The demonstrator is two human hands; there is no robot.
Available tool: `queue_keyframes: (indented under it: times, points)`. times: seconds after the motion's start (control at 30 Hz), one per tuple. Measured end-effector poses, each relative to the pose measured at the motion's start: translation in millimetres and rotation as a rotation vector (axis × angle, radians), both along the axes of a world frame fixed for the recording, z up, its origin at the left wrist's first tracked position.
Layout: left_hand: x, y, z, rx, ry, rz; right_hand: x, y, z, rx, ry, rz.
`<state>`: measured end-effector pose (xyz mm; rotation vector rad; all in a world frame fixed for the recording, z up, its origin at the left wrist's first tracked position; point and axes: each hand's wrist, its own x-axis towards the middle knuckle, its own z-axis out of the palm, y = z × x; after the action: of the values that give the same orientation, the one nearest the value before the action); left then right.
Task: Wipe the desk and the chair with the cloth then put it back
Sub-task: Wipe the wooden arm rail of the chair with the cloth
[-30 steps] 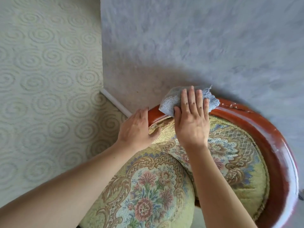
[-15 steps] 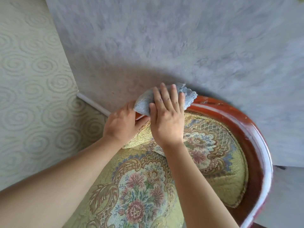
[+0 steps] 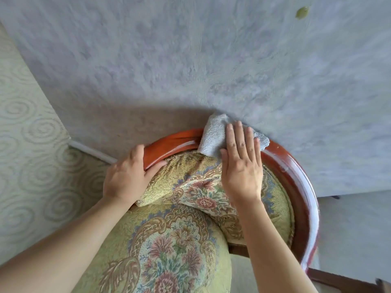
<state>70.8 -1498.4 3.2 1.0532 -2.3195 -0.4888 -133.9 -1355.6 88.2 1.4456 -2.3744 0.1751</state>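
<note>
The chair has a curved red-brown wooden back rail point(image 3: 296, 178) and floral green-gold cushions point(image 3: 169, 246). A pale blue-grey cloth point(image 3: 215, 134) lies over the top of the rail. My right hand point(image 3: 241, 166) presses flat on the cloth, fingers together and extended. Further left, my left hand point(image 3: 129, 174) grips the same rail, thumb on the inner side against the back cushion. The desk is not in view.
A grey-blue textured wall point(image 3: 211, 60) rises directly behind the chair. At the left is another surface with a beige swirl pattern point(image 3: 27, 144), with a white strip point(image 3: 91, 150) where the two meet. A small green mark point(image 3: 302, 12) sits high on the wall.
My right hand has slid the cloth rightward along the rail, baring the red wood beside my left hand. My left hand keeps its grip. The view has shifted.
</note>
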Motion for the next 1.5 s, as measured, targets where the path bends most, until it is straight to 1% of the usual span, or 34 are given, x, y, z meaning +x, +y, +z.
queue_keyframes:
  times: [0.17, 0.3, 0.37, 0.5, 0.6, 0.67, 0.8, 0.87, 1.03, 1.1, 1.17, 1.23, 1.4, 1.5]
  points:
    - [1.2, -0.9, 0.6, 0.043, 0.016, -0.006, -25.2, 46.2, 3.8, -0.01, -0.007, -0.148]
    - [1.7, -1.2, 0.7, 0.043, 0.002, -0.011, -35.1, 73.5, 8.7, -0.026, -0.05, -0.326]
    - [1.3, -0.9, 1.3, 0.062, -0.021, -0.004, -33.7, 78.1, 9.2, -0.079, -0.106, -0.415]
    - [1.4, 0.5, 2.8, 0.108, -0.062, 0.002, -20.7, 58.2, 5.8, -0.272, -0.246, -0.474]
    - [1.2, 1.2, 3.6, 0.135, -0.073, -0.009, -4.3, 31.9, 3.0, -0.357, -0.296, -0.445]
    - [0.7, 2.0, 2.5, 0.137, -0.085, -0.005, 9.3, 14.5, -0.5, -0.327, -0.276, -0.335]
    - [-0.7, 2.4, -2.8, 0.143, -0.115, 0.013, 32.8, -23.4, -7.4, -0.21, -0.211, -0.035]
    - [-1.2, 2.8, -4.8, 0.181, -0.112, 0.027, 35.3, -34.6, -6.6, -0.191, -0.181, 0.029]
    - [-1.9, 5.7, 4.1, 0.218, -0.079, 0.045, 18.6, -20.7, 4.3, -0.136, -0.096, 0.057]
    - [-2.6, 5.5, 11.2, 0.199, -0.089, 0.037, 7.4, -7.3, 8.1, -0.152, -0.094, 0.006]
    - [-4.5, 5.2, 17.9, 0.127, -0.073, 0.008, -3.8, 7.4, 10.5, -0.189, -0.095, -0.067]
    - [-13.6, 7.3, 26.7, 0.074, -0.039, -0.046, -14.1, 23.5, 11.3, -0.198, -0.067, -0.1]
    - [-55.0, 20.4, 49.1, 0.023, -0.007, -0.218, -32.5, 62.1, 9.3, -0.215, -0.049, -0.166]
    - [-84.4, 35.3, 59.9, -0.056, 0.03, -0.375, -42.8, 91.3, 9.9, -0.208, -0.064, -0.256]
